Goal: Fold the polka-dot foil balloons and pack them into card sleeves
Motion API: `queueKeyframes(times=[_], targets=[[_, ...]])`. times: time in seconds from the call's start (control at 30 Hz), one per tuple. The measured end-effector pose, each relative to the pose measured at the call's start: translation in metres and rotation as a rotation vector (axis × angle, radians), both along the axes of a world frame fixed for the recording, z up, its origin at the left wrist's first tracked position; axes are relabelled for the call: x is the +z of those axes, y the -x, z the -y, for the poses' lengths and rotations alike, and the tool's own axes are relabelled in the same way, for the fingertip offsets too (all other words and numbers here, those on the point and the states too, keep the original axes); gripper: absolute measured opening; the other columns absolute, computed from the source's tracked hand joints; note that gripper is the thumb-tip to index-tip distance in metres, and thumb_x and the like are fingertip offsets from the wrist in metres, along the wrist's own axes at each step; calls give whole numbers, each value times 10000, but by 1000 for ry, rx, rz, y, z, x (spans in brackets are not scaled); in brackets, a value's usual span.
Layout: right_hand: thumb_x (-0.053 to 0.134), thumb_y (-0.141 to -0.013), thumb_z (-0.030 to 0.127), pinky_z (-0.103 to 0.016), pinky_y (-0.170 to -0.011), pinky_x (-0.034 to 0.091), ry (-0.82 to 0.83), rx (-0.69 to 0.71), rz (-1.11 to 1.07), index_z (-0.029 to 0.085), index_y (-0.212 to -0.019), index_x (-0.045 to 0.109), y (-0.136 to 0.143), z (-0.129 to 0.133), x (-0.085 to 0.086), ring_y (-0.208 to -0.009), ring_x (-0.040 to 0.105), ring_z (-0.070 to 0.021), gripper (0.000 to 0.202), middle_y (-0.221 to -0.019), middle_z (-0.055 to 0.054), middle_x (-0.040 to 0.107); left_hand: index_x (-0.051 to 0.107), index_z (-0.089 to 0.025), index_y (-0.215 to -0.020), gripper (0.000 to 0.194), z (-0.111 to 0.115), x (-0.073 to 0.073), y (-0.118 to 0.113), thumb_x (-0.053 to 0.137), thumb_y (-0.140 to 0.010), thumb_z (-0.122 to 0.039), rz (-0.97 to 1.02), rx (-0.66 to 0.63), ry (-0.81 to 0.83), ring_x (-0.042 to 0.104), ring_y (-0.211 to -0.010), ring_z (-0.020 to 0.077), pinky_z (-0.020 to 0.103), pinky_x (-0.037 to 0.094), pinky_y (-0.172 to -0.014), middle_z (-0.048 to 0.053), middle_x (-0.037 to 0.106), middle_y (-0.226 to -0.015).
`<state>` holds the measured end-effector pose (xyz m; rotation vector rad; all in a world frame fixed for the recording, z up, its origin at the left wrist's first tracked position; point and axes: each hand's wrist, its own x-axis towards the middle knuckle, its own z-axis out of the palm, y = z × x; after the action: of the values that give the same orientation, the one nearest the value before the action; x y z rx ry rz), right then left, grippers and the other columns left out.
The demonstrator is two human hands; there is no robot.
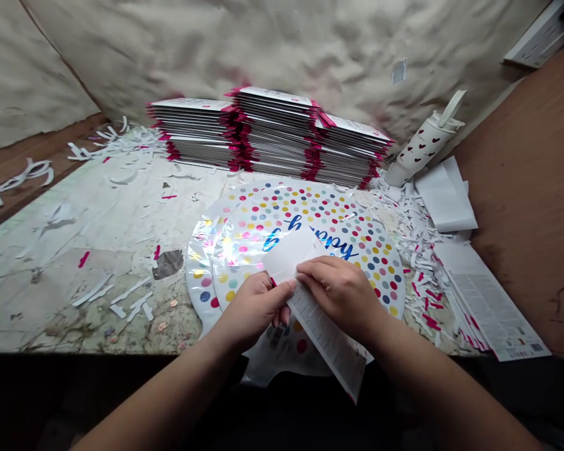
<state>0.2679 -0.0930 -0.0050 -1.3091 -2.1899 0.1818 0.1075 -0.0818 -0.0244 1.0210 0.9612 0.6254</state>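
A folded printed card (pixel 331 338) slants over flat foil balloons (pixel 258 207) with coloured dots and blue lettering. My left hand (pixel 263 307) grips the card's upper left edge between thumb and fingers. On the other side, my right hand (pixel 341 291) pinches the card near its white upper end, its fingertips close to my left thumb. The white end lies over part of the lettering. Below my hands, the card's lower end reaches past the table's front edge.
Stacks of pink-edged cards (pixel 277 134) stand at the back. A tumbler with hearts (pixel 420 150) leans at the back right, near white paper sheets (pixel 446 194). More printed cards (pixel 493 300) lie at the right. Paper scraps (pixel 136 304) litter the table (pixel 136 232).
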Motion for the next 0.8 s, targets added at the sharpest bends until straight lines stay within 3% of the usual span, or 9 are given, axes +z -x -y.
queueKeyframes(times=[0.17, 0.3, 0.43, 0.6, 0.8], targets=[[461, -840, 107, -304, -737, 471, -53, -19, -42, 145, -858, 631, -4, 3, -8, -806, 600, -190, 175, -833, -82, 656, 529, -119, -495, 384, 6, -4, -1, 542, -795, -359, 34, -30, -63, 407, -369, 54, 172, 293, -398, -7, 501, -393], [471, -835, 97, -261, -742, 471, 24, -38, -114, 154, -877, 623, -13, 1, -7, -809, 614, -163, 169, -844, -59, 669, 566, -116, -544, 389, 8, -3, -3, 516, -812, -392, -26, -59, -58, 454, -380, 78, 184, 342, -414, 16, 552, -427], [484, -844, 120, -253, -709, 463, 110, 28, 25, 174, -854, 628, -17, 3, 1, -795, 625, -159, 154, -851, -44, 682, 574, -121, -584, 332, 8, 0, -7, 532, -795, -374, -96, -38, -68, 480, -371, 98, 195, 378, -405, 22, 576, -433], [448, -853, 130, -283, -665, 442, 88, 26, 148, 154, -800, 620, -13, 7, 3, -760, 610, -186, 182, -786, -63, 663, 559, -123, -503, 379, 10, 4, -11, 526, -796, -361, -121, -32, -129, 472, -379, 86, 180, 363, -408, 20, 557, -412], [449, -851, 118, -252, -710, 464, 108, -27, -22, 165, -881, 616, -16, 6, -2, -782, 612, -152, 176, -838, -44, 672, 583, -124, -526, 376, 9, 2, -10, 518, -799, -375, -96, -47, -87, 476, -374, 93, 190, 370, -413, 24, 572, -423]])
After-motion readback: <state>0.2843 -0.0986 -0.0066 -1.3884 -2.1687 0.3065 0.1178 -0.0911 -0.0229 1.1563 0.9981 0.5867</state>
